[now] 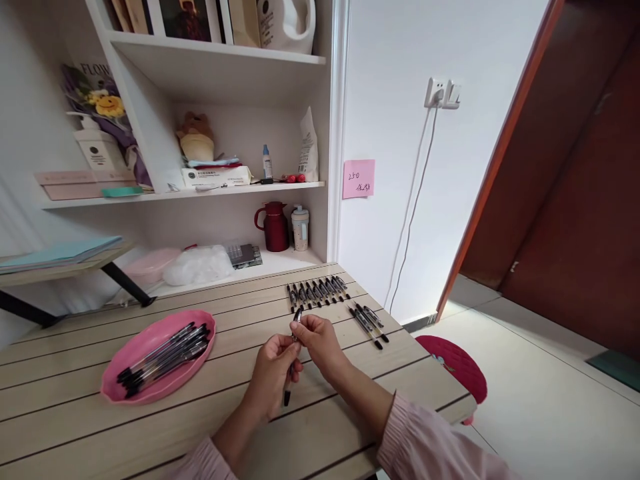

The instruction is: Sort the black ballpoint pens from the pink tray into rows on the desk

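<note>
My left hand (274, 370) is closed round the barrel of a pen (287, 397), whose black end sticks out below my fingers. At the pen's upper end, the fingers of my right hand (320, 340) pinch a dark, shiny cap (298, 315) with a clip. Whether cap and barrel are joined is hidden by my fingers. Beyond my hands lies a row of several black pens (318, 292) side by side. To the right is a smaller group of pens (369, 323). On the left, a pink scalloped tray (109, 392) holds a loose pile of pens (167, 360).
The slatted wooden table (235, 440) meets a white shelf unit (235, 191) at the back, with a red jug (276, 227) and a cup (300, 228). A small raised stand (65, 263) is at the left. A red stool (457, 367) stands past the right edge.
</note>
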Motion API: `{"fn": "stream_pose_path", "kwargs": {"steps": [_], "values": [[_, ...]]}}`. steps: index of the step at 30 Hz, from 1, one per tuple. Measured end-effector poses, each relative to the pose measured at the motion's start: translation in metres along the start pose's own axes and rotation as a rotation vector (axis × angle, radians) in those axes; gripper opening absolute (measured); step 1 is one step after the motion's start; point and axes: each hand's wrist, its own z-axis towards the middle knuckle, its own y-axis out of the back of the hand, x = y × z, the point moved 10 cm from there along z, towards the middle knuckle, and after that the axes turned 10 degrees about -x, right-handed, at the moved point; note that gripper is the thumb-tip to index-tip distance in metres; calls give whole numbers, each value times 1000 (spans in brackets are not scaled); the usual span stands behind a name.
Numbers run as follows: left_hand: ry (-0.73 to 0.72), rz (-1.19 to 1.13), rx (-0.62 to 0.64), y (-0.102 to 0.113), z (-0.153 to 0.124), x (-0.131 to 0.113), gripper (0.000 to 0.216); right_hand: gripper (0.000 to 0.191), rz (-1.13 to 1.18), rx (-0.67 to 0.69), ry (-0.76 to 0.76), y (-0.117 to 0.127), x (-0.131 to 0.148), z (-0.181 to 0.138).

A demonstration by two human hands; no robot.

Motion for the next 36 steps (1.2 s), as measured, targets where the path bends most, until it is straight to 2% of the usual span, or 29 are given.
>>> {"fn": "stream_pose_path", "kwargs": {"steps": [2, 4, 6, 8, 11, 14, 20, 25, 28, 32, 34, 36], "values": [[86, -55, 46, 1, 6, 13, 20, 36, 81, 13, -67, 0, -17, 7], [231, -118, 189, -8, 4, 28, 18, 33, 204, 0, -158, 7, -30, 14], [347, -165, 317, -17, -3, 37, 15, 33, 325, -49, -203, 21, -33, 22], [381, -199, 357, -21, -7, 39, 14, 36, 363, -115, -180, 35, -29, 31], [375, -224, 332, -21, -6, 39, 15, 38, 93, -174, -75, 47, -21, 40], [346, -225, 285, -18, -2, 36, 17, 35, -224, -152, -3, 42, -25, 43], [293, -207, 220, -10, 3, 29, 17, 9, -612, -98, 135, 38, -20, 38], [270, -188, 222, -9, 3, 27, 17, 11, -947, -91, 175, 44, -8, 29], [265, -186, 229, -10, 2, 29, 16, 12, -1121, -108, 192, 61, 3, 30], [264, -163, 221, -11, 1, 34, 15, 11, -1334, -172, 186, 105, 18, 38], [262, -155, 231, -12, 1, 36, 15, 12, -1424, -202, 166, 125, 19, 41], [258, -155, 253, -14, 0, 37, 14, 11, -1492, -205, 156, 135, 16, 42]]}}
